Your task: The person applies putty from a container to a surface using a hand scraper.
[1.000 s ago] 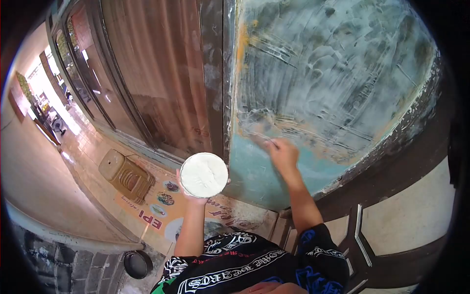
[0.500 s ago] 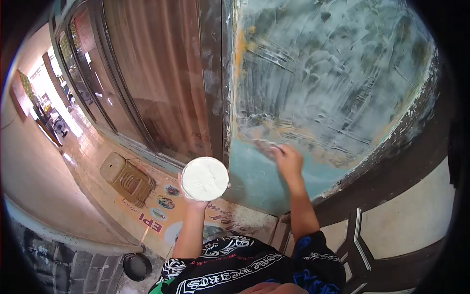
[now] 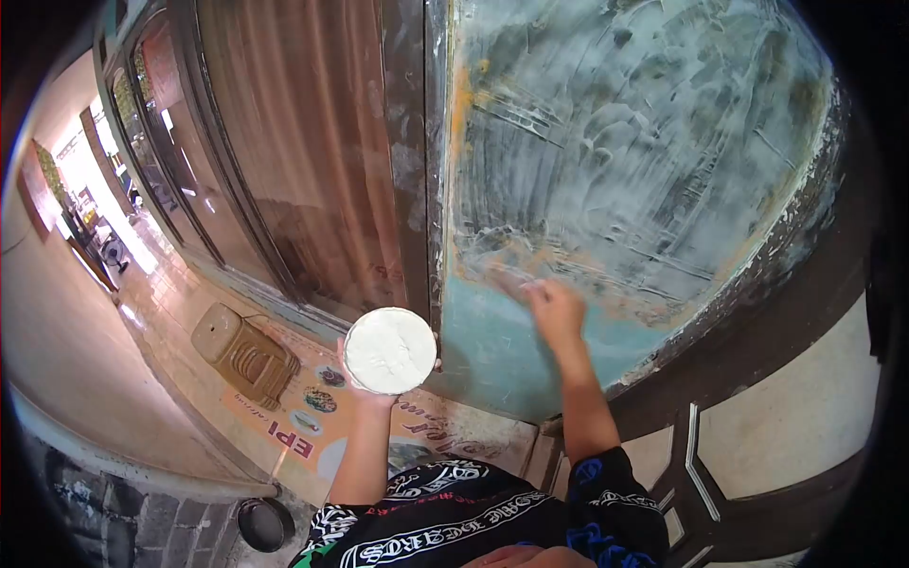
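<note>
My left hand (image 3: pixel 365 390) is wrapped around a round tub of white putty (image 3: pixel 390 350), held from beneath with its open top facing me. The putty has a slightly uneven surface. In my right hand (image 3: pixel 557 314) is a putty knife (image 3: pixel 509 281), its blade blurred and at the wall panel (image 3: pixel 530 346). The blade lies along the lower border of a smeared white-grey coat (image 3: pixel 634 161); below that border the panel is plain blue-green. Orange-brown patches show along the coat's left and lower edges.
Left of the panel stands a dark-framed glass door (image 3: pixel 294 151) with a brown curtain. A brown plastic stool (image 3: pixel 244 352) lies on a printed banner (image 3: pixel 303 417) on the floor. A dark round pan (image 3: pixel 266 523) is at lower left. Brown-and-cream panelling (image 3: pixel 786 426) lies to my right.
The tub has shifted slightly left and down in view. My right hand and the putty knife stay near the same spot on the panel, with only a small shift.
</note>
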A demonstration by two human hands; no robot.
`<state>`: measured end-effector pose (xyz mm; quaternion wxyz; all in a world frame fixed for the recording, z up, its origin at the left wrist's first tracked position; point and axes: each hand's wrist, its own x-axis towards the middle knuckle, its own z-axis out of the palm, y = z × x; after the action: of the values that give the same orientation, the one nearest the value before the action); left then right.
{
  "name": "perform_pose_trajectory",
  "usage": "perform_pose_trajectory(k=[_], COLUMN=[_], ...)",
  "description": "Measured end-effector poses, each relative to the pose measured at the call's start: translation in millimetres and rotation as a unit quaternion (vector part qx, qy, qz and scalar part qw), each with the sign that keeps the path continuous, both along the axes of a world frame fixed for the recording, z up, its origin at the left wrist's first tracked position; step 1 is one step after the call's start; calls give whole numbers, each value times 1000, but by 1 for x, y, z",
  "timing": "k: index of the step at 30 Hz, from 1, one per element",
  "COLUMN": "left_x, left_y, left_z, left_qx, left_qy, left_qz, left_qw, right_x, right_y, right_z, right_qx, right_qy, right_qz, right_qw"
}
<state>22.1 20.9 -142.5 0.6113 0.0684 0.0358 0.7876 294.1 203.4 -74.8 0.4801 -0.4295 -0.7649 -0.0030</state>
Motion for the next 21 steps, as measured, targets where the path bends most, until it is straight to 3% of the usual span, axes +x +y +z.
perform_pose_trajectory(k=[4, 7, 9, 12, 14, 17, 19, 21], left_x=[12, 21, 21, 18, 17, 30, 27, 30], left_y=[2, 0, -1, -1, 3, 8, 12, 10], left_z=[31, 62, 57, 39, 21, 52, 38, 45], left_qx=[135, 242, 244, 229, 182, 236, 220, 230], left_qy=[-3, 108, 99, 115, 54, 64, 23, 37], left_qz=[-69, -107, -98, -64, -50, -116, -144, -145], left_qw=[988, 958, 960, 964, 981, 963, 965, 962], right_x=[-19, 13, 38, 57, 45, 0, -13, -10], right_y=[31, 37, 24, -11, -7, -5, 24, 32], right_z=[-58, -9, 40, 77, 42, -16, -62, -65], right_qx=[21, 49, 55, 18, 13, -28, -38, -49], right_qy=[-99, -45, 24, 36, 40, -46, -81, -116], right_qz=[5, -82, -94, -96, -42, 11, -8, -24], right_qw=[995, 994, 994, 995, 998, 999, 996, 992])
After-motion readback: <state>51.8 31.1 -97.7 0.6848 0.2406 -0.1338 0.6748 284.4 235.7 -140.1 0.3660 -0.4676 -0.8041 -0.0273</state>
